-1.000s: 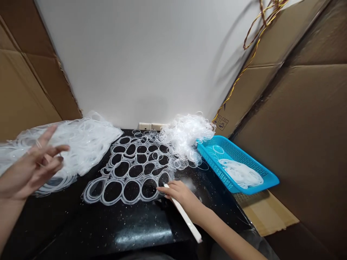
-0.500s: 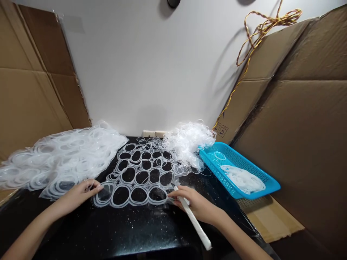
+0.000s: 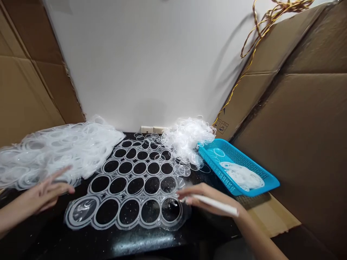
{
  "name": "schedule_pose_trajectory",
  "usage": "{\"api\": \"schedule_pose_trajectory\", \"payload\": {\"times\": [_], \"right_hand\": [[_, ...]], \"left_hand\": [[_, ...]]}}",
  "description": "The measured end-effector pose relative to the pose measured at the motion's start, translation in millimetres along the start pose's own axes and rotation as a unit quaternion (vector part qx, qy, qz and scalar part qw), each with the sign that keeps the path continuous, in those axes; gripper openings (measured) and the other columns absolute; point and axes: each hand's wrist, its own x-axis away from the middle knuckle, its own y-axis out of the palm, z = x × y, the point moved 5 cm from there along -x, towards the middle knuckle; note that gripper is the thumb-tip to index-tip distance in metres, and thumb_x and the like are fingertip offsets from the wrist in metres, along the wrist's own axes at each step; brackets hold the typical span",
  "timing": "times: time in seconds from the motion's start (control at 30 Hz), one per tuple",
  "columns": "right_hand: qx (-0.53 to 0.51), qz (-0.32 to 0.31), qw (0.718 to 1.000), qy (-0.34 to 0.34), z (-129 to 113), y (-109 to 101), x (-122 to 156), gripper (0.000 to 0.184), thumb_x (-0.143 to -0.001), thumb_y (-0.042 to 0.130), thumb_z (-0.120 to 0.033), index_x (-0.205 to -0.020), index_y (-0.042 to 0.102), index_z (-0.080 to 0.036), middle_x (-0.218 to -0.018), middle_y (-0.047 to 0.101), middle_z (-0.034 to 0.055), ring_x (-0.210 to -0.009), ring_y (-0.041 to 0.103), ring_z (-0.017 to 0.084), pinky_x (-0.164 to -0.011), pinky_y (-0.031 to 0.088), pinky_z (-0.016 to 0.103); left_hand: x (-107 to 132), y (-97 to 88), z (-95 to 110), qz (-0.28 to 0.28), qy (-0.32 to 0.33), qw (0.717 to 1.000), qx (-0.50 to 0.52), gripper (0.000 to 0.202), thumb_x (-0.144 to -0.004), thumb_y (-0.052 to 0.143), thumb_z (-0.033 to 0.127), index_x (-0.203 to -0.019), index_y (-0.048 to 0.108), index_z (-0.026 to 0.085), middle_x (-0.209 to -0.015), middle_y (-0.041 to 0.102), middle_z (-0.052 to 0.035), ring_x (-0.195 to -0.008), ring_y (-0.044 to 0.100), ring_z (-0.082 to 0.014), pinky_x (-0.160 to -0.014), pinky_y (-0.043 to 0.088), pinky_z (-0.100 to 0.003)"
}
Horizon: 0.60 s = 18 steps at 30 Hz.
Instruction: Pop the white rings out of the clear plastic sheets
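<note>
A translucent sheet of joined rings [image 3: 130, 187] lies flat on the black speckled table [image 3: 141, 242], its near row close to the front edge. My right hand [image 3: 208, 200] rests at the sheet's right edge, fingers closed round a thin white stick [image 3: 217, 204] that points right. My left hand [image 3: 46, 193] hovers just left of the sheet with fingers stretched out and nothing in it, next to a big pile of clear ring sheets [image 3: 54, 151].
A heap of loose white rings [image 3: 189, 137] sits at the back. To the right, a blue basket [image 3: 260, 187] holds more rings. Cardboard panels [image 3: 303, 119] wall in both sides. A white wall stands behind, and a twisted yellow cord [image 3: 257, 32] hangs there.
The ring sheet has been pulled toward me and spread flat. My left hand let go of its corner and moved left. The stick in my right hand has swung to point right.
</note>
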Motion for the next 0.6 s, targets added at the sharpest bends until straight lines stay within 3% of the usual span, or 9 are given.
{"api": "schedule_pose_trajectory", "payload": {"times": [0.07,0.13,0.2,0.27,0.37,0.47,0.5,0.53,0.6], "right_hand": [[0.026,0.075,0.997,0.009,14,-20,-11,0.038,-0.091,0.035,-0.037,-0.117,0.054,-0.018,-0.098,0.066,0.0072,-0.091,0.061,0.018,-0.078,0.046,0.027],[0.096,0.135,0.986,0.025,32,-34,-26,0.035,-0.093,0.030,-0.033,-0.113,0.056,-0.018,-0.092,0.067,0.0063,-0.087,0.061,0.017,-0.076,0.046,0.027],[0.183,0.142,0.972,0.030,51,-36,-43,0.025,-0.088,0.041,-0.029,-0.098,0.062,-0.019,-0.092,0.065,0.0066,-0.084,0.060,0.017,-0.074,0.045,0.026],[0.239,0.152,0.958,0.049,70,-34,-56,0.014,-0.078,0.056,-0.022,-0.088,0.065,-0.018,-0.086,0.062,0.0069,-0.079,0.058,0.017,-0.072,0.044,0.027],[0.274,0.173,0.943,0.076,91,-34,-64,0.012,-0.072,0.058,-0.011,-0.081,0.065,-0.015,-0.079,0.058,0.0067,-0.074,0.056,0.016,-0.068,0.042,0.026],[0.281,0.196,0.935,0.092,101,-42,-60,0.014,-0.074,0.054,-0.010,-0.082,0.065,-0.014,-0.078,0.057,0.0076,-0.071,0.055,0.016,-0.066,0.042,0.026],[0.279,0.202,0.934,0.094,101,-46,-58,0.014,-0.075,0.055,-0.012,-0.083,0.065,-0.013,-0.078,0.057,0.0079,-0.071,0.056,0.017,-0.066,0.042,0.027],[0.273,0.207,0.935,0.093,100,-51,-55,0.015,-0.076,0.055,-0.014,-0.086,0.065,-0.014,-0.079,0.058,0.0082,-0.072,0.057,0.017,-0.067,0.043,0.028],[0.260,0.222,0.936,0.086,92,-61,-51,0.022,-0.082,0.050,-0.021,-0.098,0.063,-0.016,-0.086,0.060,0.0088,-0.078,0.058,0.019,-0.072,0.043,0.029]], "left_hand": [[-6,-8.3,24,0.069,0.022,0.989,0.130,0.070,-0.067,0.058,0.041,-0.128,0.024,0.047,-0.069,0.064,0.0130,-0.041,0.030,-0.0065,-0.041,0.027,-0.017],[-13,-12.7,55,0.123,0.051,0.954,0.270,0.079,-0.068,0.053,0.020,-0.131,0.015,0.050,-0.069,0.063,0.0136,-0.042,0.032,-0.0050,-0.042,0.027,-0.016],[-23,-3.4,92,0.092,0.093,0.920,0.370,0.077,-0.069,0.044,0.009,-0.132,0.017,0.045,-0.066,0.061,0.0124,-0.042,0.032,-0.0028,-0.045,0.031,-0.015],[-31,17.1,132,0.015,0.180,0.902,0.391,0.068,-0.075,0.041,0.010,-0.134,0.021,0.038,-0.067,0.062,0.0089,-0.047,0.041,-0.0024,-0.048,0.034,-0.016],[-34,74.3,170,-0.113,0.267,0.928,0.236,0.071,-0.081,0.046,0.019,-0.138,0.005,0.032,-0.084,0.066,0.0004,-0.061,0.056,-0.0085,-0.043,0.029,-0.015],[-24,147.9,171,-0.193,0.323,0.925,-0.054,0.065,-0.086,0.041,0.029,-0.139,0.004,0.028,-0.099,0.066,-0.0046,-0.060,0.059,-0.0113,-0.044,0.036,-0.020],[-18,170.5,163,-0.198,0.346,0.901,-0.170,0.061,-0.086,0.039,0.027,-0.139,0.008,0.029,-0.098,0.066,-0.0041,-0.056,0.059,-0.0119,-0.044,0.039,-0.022],[-10,191.0,155,-0.201,0.387,0.858,-0.272,0.059,-0.085,0.039,0.024,-0.139,0.013,0.029,-0.097,0.067,-0.0039,-0.061,0.061,-0.0142,-0.050,0.043,-0.025],[7,221.4,137,-0.195,0.467,0.771,-0.385,0.060,-0.081,0.041,0.015,-0.137,0.022,0.025,-0.104,0.066,-0.0058,-0.089,0.062,-0.0197,-0.068,0.049,-0.030]]}}
